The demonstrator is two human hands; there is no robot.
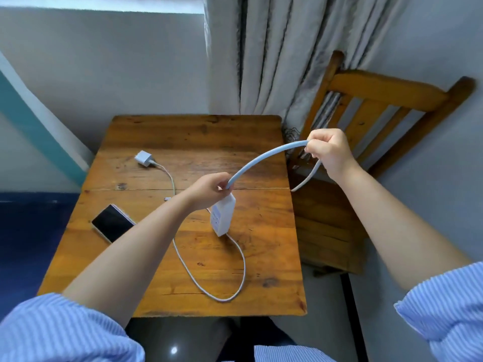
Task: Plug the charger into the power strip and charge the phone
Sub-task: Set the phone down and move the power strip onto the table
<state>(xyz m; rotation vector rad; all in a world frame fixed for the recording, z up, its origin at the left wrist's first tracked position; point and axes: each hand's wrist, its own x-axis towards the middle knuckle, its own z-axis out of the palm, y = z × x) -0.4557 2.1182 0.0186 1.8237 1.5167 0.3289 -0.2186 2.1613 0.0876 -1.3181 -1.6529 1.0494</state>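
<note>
Two hands — left hand (209,188), right hand (329,152) — gripping cord (264,159)

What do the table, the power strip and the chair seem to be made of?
Table: apparently solid wood with an orange-brown, slightly glossy varnish; grain, dark knots and a seam between boards show.
Power strip: likely hard white plastic, smooth and matte; its thick cord looks rubbery, bending in a smooth arc between the hands.
Chair: wood too, in a similar orange varnish, with darker worn posts.

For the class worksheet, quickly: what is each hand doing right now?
Left hand: closed on the power strip where its cord joins.
Right hand: closed on the cord further along.
</note>
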